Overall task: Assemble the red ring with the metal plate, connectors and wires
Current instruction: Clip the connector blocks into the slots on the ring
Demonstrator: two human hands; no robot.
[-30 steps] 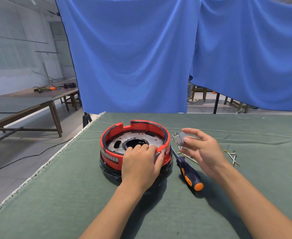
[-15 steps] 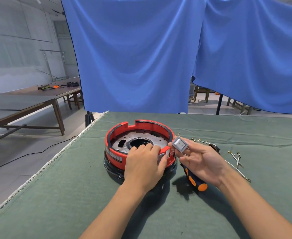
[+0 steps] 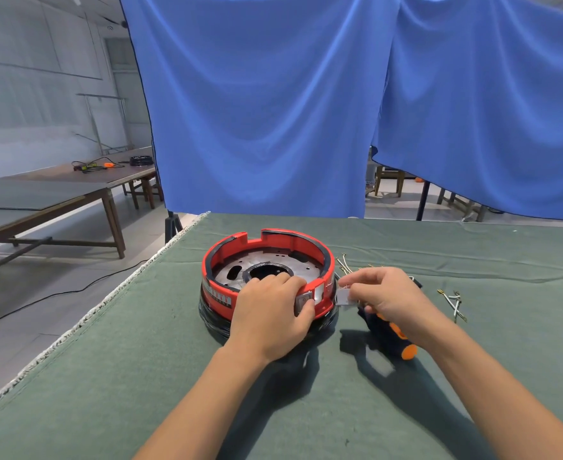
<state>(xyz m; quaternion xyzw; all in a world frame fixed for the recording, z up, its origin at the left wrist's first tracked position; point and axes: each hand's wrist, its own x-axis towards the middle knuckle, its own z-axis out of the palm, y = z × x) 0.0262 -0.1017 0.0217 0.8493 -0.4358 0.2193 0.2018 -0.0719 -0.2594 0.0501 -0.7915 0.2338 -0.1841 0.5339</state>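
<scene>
The red ring (image 3: 293, 242) stands on the green table cloth, with a round metal plate (image 3: 263, 262) lying inside it over a black base. My left hand (image 3: 273, 313) grips the ring's near rim, its fingers curled over the edge and its thumb beside a small grey connector (image 3: 304, 299) set in the rim. My right hand (image 3: 389, 300) pinches another small grey square connector (image 3: 344, 296) right against the ring's outer right side. Thin wires (image 3: 346, 265) lie just behind my right hand.
A dark screwdriver with an orange end (image 3: 396, 340) lies under my right wrist. More loose wires (image 3: 452, 302) lie further right. The table's left edge (image 3: 84, 320) drops to the floor. Blue curtains (image 3: 306, 104) hang behind the table.
My right hand has carried the grey connector down and left, from beside the ring's rim to its outer right side. My left hand stays on the near rim.
</scene>
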